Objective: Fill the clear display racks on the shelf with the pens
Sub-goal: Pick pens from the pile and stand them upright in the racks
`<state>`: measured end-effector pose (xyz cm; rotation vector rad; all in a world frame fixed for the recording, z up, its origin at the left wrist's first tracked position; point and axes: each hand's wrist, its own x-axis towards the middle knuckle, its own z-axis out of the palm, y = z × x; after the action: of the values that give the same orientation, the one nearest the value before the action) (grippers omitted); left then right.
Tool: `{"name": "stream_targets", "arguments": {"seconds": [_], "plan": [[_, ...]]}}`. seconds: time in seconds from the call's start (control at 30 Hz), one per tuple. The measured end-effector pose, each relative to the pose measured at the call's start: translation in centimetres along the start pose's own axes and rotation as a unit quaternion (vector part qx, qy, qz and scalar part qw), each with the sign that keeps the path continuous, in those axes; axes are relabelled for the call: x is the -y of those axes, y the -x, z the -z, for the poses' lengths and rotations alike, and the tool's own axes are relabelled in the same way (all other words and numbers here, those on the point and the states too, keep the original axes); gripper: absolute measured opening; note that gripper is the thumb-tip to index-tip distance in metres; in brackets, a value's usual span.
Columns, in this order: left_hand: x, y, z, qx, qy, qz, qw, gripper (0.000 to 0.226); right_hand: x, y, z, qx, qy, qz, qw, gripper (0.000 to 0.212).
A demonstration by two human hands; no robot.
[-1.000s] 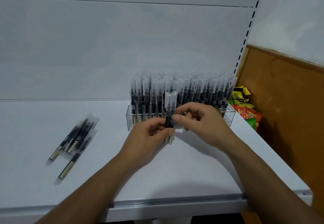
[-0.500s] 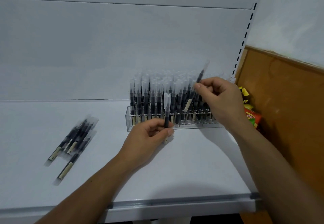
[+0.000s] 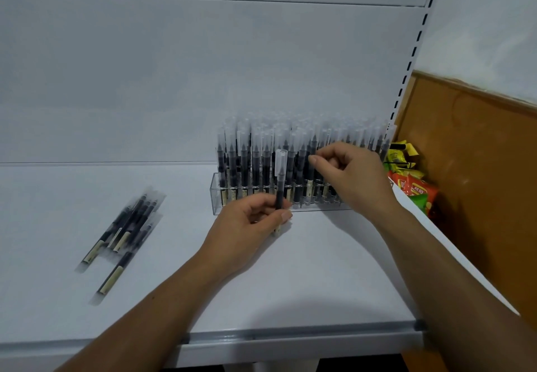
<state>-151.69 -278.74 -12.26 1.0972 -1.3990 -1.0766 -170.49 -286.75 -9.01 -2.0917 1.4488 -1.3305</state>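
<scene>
Two-handed, pinches loose pen (image 3: 280,179) upright before the rack (image 3: 214,195) in left hand (image 3: 247,227) — nips racked pen (image 3: 313,144) between right hand (image 3: 348,176) fingertips.

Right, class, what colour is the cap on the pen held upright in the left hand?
The cap is clear, faintly frosted, on a black pen. Head view.

Pen (image 3: 280,179) in the left grip (image 3: 250,226): frosted translucent plastic cap, smooth dark barrel, matt cream band below the grip.
Racked pens (image 3: 255,162) at the right grip (image 3: 345,174): same frosted caps.
Display rack (image 3: 215,194) behind the grips: clear glossy plastic.
Shelf (image 3: 319,270) under the grips: white, matt, smooth.
Loose pens (image 3: 128,226) left of the grips: clear shiny film sleeves.
Snack packets (image 3: 415,194) right of the grips: glossy printed film.
Wall panel (image 3: 479,168) far right: smooth brown wood, faint sheen.
</scene>
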Motion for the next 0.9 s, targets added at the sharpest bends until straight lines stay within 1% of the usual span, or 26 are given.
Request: {"name": "stream_targets", "arguments": {"seconds": [0.17,0.33,0.5,0.57,0.6,0.67,0.73,0.8,0.9], "plan": [[0.2,-0.1,0.1,0.004,-0.008,-0.006,1.0,0.014,0.1,-0.2,0.1,-0.014,0.041,0.0,0.999,0.014],[0.4,-0.2,0.1,0.006,-0.022,-0.012,1.0,0.014,-0.1,0.6,-0.3,0.016,0.062,-0.011,0.998,0.013],[0.5,-0.2,0.2,0.007,-0.017,-0.013,1.0,0.013,0.1,1.2,0.4,0.02,0.082,-0.015,0.996,0.01],[0.6,-0.3,0.2,0.009,-0.027,-0.016,0.999,0.014,0.3,1.9,0.5,0.008,0.061,-0.016,0.998,0.009],[0.6,-0.3,0.2,0.01,-0.032,-0.017,0.999,0.013,0.5,2.2,0.5,0.009,0.03,-0.013,0.999,0.009],[0.8,-0.4,0.2,0.012,-0.035,-0.023,0.999,0.013,1.3,3.0,0.4,0.047,-0.063,-0.001,0.997,0.008],[0.8,-0.4,0.2,0.014,-0.028,-0.026,0.999,0.012,2.1,3.4,0.1,0.106,-0.117,0.013,0.987,0.009],[0.8,-0.4,0.3,0.018,-0.051,-0.04,0.998,0.014,2.6,3.7,-0.4,0.136,-0.118,0.021,0.984,0.008],[0.8,-0.3,0.4,0.022,-0.1,-0.064,0.993,0.015,3.0,3.8,-1.0,0.141,-0.099,0.027,0.985,0.003]]}}
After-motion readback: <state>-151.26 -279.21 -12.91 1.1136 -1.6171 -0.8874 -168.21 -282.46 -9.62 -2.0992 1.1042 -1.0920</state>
